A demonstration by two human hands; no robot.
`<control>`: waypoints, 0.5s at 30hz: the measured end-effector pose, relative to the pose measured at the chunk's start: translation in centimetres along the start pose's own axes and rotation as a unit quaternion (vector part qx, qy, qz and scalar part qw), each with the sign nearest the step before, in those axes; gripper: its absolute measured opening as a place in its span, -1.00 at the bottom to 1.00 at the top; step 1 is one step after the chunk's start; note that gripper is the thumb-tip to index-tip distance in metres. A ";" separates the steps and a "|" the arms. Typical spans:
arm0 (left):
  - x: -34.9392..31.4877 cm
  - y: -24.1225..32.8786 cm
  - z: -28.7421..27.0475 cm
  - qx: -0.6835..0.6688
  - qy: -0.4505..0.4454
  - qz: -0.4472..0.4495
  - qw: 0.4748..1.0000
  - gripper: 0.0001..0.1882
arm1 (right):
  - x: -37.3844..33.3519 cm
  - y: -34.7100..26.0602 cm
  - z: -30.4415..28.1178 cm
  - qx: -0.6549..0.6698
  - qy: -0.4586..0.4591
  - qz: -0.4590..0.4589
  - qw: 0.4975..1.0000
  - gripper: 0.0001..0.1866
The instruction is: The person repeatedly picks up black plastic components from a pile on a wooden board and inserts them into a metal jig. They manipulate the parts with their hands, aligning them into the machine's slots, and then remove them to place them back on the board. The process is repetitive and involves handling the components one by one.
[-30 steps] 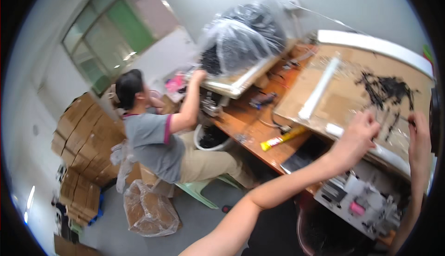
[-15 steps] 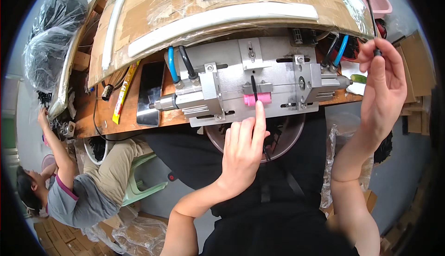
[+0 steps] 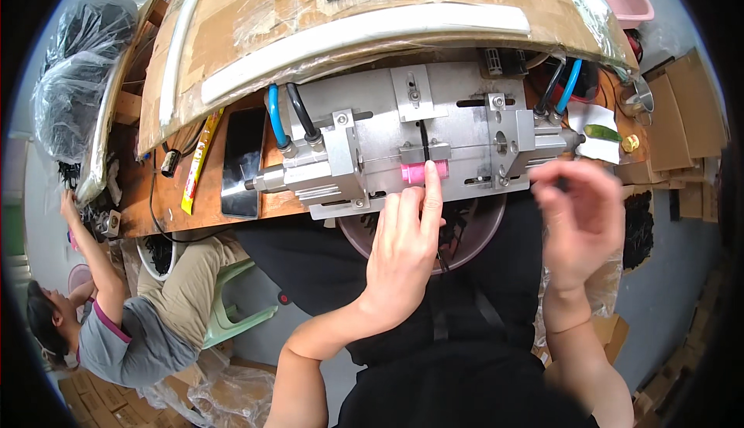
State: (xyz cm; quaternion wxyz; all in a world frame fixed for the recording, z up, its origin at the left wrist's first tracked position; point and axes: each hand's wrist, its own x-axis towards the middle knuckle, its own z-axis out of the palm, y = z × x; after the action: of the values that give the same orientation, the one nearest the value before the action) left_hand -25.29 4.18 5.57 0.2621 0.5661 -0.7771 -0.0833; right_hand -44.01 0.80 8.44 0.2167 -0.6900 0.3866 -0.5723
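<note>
A metal fixture (image 3: 473,129) lies in front of me on the wooden bench. At its middle a thin black rod (image 3: 424,137) runs over a small metal block and a pink wrapped piece (image 3: 411,173). My left hand (image 3: 403,257) has its index finger stretched out, its tip pressing at the rod and the pink piece; the other fingers are loosely bent. To the right of the fixture, my right hand (image 3: 585,222) is blurred by motion, its fingers curved and apart from the thumb. No object shows in it.
A bowl (image 3: 496,230) with black pieces sits below the fixture. Cardboard (image 3: 372,48) holding black rods overhangs it. A phone (image 3: 242,164) and a yellow packet (image 3: 201,163) lie left; a cucumber (image 3: 602,132) lies right. A co-worker (image 3: 136,335) sits at the left.
My right hand has come down and left from the far right, and the black rod it held no longer shows in it. My left index finger stays at the pink piece.
</note>
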 end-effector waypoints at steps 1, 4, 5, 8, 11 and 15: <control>0.1 0.2 -0.5 -0.011 -0.002 -0.004 1.000 -0.16 | -1.3 0.0 1.0 -0.017 -0.024 0.023 0.999 -0.55; 0.2 0.0 -2.2 -0.049 0.046 0.001 0.998 -0.16 | -3.6 0.6 3.0 -0.073 -0.115 -0.018 0.991 -0.40; 0.1 -0.2 -2.3 -0.048 0.067 0.004 0.997 -0.16 | -4.2 0.9 3.6 -0.087 -0.125 -0.031 0.988 -0.35; 0.1 -0.1 -3.2 -0.034 0.093 -0.004 0.995 -0.20 | -4.6 1.5 5.1 -0.097 -0.161 -0.027 0.982 -0.30; -0.2 0.1 -4.0 -0.027 0.086 -0.015 0.996 -0.23 | -4.3 2.0 6.0 -0.111 -0.185 -0.028 0.976 -0.31; 0.0 0.5 -4.5 -0.024 0.056 -0.042 0.997 -0.25 | -3.8 2.5 6.4 -0.120 -0.181 -0.029 0.976 -0.33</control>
State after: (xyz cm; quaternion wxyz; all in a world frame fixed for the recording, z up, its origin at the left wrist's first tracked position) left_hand -23.43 5.09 9.60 0.3152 0.5955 -0.7346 -0.0803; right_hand -38.74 1.33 2.60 0.1817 -0.8141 0.3866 -0.3933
